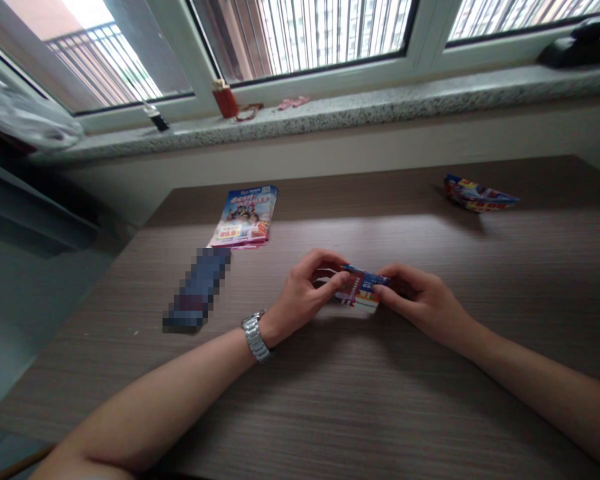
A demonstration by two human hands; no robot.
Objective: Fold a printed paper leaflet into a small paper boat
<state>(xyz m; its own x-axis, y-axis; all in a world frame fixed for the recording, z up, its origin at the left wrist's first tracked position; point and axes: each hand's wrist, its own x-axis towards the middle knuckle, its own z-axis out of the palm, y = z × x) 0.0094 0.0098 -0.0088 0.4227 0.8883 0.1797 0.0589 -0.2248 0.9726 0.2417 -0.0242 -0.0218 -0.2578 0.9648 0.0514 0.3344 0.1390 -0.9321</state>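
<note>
Between my two hands is a folded flyer point(363, 288), a small printed piece in blue, red and white, just above the table. My left hand point(315, 283), with a metal watch point(257, 336) on the wrist, pinches its left side, thumb on top. At the right side, my right hand point(417, 297) grips it between thumb and curled fingers. The fingers under the paper are partly hidden. Left of the hands lies a stack of printed flyers point(247, 217). Far to the right stands a folded paper shape point(477, 195) with similar print.
A dark, pixelated flat object point(197, 290) lies left of my hands on the brown wood-grain table point(305, 407). Behind the table, a speckled stone sill point(360, 113) under the windows holds a red-brown item point(225, 100), a small black item point(157, 119) and a plastic bag point(25, 120).
</note>
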